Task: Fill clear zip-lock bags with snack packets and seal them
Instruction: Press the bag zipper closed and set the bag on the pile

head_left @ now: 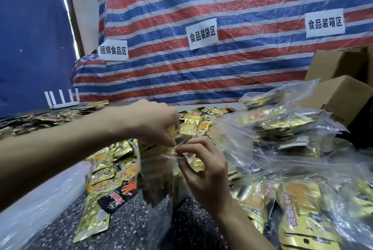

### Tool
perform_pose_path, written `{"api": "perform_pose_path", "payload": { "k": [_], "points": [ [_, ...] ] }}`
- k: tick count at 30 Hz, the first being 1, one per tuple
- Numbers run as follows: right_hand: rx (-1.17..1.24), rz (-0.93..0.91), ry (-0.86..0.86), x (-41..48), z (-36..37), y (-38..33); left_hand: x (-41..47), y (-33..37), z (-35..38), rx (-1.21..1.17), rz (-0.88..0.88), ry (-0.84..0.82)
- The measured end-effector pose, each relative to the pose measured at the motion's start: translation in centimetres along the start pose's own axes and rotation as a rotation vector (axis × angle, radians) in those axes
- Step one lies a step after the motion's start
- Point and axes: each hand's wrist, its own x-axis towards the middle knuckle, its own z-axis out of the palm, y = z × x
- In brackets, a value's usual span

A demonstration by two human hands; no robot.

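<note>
A clear zip-lock bag (pixel 159 181) hangs over the table between my hands, with several gold snack packets inside it. My left hand (pixel 155 122) comes in from the left and grips a bunch of gold packets at the bag's mouth. My right hand (pixel 203 171) pinches the bag's upper edge with thumb and fingertips just below the left hand. Loose gold snack packets (pixel 107 169) lie in a heap on the dark speckled table (pixel 129 227). One black packet (pixel 117 197) lies among them.
Filled clear bags (pixel 282 126) are stacked at the right, more at the lower right (pixel 302 205). Cardboard boxes (pixel 341 96) stand behind them. A stack of clear plastic (pixel 40 205) lies at the lower left. A white router (pixel 62 98) sits far left before a striped tarp (pixel 201 68).
</note>
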Motion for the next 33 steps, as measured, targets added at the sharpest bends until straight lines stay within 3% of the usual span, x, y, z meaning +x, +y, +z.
{"api": "perform_pose_path", "payload": {
  "k": [4, 9, 11, 15, 17, 22, 28, 33],
  "points": [
    [-0.050, -0.002, 0.031, 0.0, -0.3, 0.1, -0.2, 1.0, 2.5, 0.098, 0.072, 0.085],
    [-0.092, -0.001, 0.053, 0.1, -0.3, -0.1, -2.0, -0.7, 2.7, -0.468, 0.013, 0.017],
    [-0.114, -0.003, 0.051, 0.2, -0.4, -0.1, -3.4, -1.4, 2.7, -0.528, 0.091, -0.006],
    [-0.143, -0.006, 0.039, 0.2, -0.5, -0.2, -6.0, -2.6, 2.9, -0.111, 0.168, 0.083],
    [-0.177, -0.016, 0.001, 0.5, -0.6, -0.5, -6.6, -3.6, 2.7, -0.035, 0.156, 0.147],
    [-0.322, 0.027, -0.313, 3.6, -1.0, -2.3, -7.0, -6.6, 1.9, -0.102, 0.119, 0.263],
    [-0.512, 0.096, -0.935, 9.7, -3.4, -3.8, -8.0, -8.4, 2.0, -0.275, 0.045, 0.338],
    [-0.540, 0.157, -1.050, 12.3, -4.7, -5.2, -8.7, -8.5, 2.2, -0.460, 0.072, 0.454]
  ]
}}
